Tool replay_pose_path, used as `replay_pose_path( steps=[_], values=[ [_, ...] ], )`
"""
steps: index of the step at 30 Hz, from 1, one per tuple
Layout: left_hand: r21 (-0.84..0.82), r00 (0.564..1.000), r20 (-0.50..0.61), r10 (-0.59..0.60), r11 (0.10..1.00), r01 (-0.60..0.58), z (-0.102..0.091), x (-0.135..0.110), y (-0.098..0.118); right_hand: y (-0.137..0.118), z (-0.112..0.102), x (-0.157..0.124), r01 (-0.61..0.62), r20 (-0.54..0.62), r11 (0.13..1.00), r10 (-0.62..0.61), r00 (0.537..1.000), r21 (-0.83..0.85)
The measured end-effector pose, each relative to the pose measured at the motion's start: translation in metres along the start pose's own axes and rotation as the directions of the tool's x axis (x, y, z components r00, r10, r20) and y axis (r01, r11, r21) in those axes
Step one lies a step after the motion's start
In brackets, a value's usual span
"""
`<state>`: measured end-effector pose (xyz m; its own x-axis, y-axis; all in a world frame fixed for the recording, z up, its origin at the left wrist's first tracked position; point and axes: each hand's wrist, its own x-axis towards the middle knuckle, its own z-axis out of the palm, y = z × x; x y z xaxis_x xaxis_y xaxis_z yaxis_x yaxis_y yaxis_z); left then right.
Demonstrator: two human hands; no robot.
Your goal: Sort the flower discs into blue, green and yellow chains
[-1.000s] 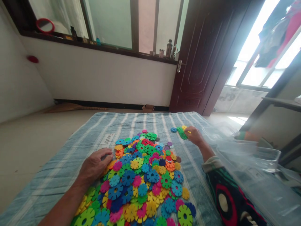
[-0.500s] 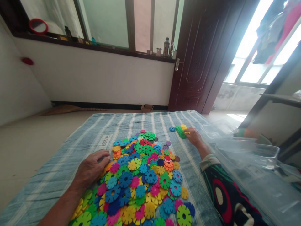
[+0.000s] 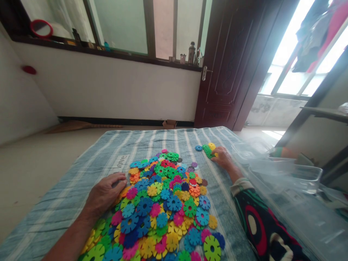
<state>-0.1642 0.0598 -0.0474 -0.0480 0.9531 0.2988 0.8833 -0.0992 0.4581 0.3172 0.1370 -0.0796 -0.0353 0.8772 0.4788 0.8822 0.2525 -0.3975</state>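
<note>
A big heap of coloured plastic snowflake discs (image 3: 165, 203) lies on a blue striped cloth (image 3: 152, 145). My left hand (image 3: 104, 194) rests palm down on the heap's left edge, fingers curled loosely over some discs. My right hand (image 3: 223, 157) is stretched out to the far right and pinches a small joined cluster of green and yellow discs (image 3: 208, 149) that lies on the cloth. A single blue disc (image 3: 198, 148) sits just left of that cluster.
A clear plastic box (image 3: 288, 177) and clear plastic sheeting stand at the right edge of the cloth. Beyond the cloth are bare floor, a white wall, a dark wooden door (image 3: 231, 65) and a window ledge with bottles.
My right hand has lowered the green and yellow cluster slightly toward the cloth. The left hand stays on the heap's edge; the view has shifted a little.
</note>
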Motion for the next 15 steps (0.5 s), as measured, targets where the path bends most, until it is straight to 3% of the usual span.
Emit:
replay_pose_path(
  steps=[15],
  values=[
    [-0.02,1.0,0.015,-0.01,1.0,0.01,0.0003,-0.0033,0.0059,-0.0001,0.0024,-0.0024,-0.013,-0.019,1.0,0.012,1.0,-0.023]
  ],
)
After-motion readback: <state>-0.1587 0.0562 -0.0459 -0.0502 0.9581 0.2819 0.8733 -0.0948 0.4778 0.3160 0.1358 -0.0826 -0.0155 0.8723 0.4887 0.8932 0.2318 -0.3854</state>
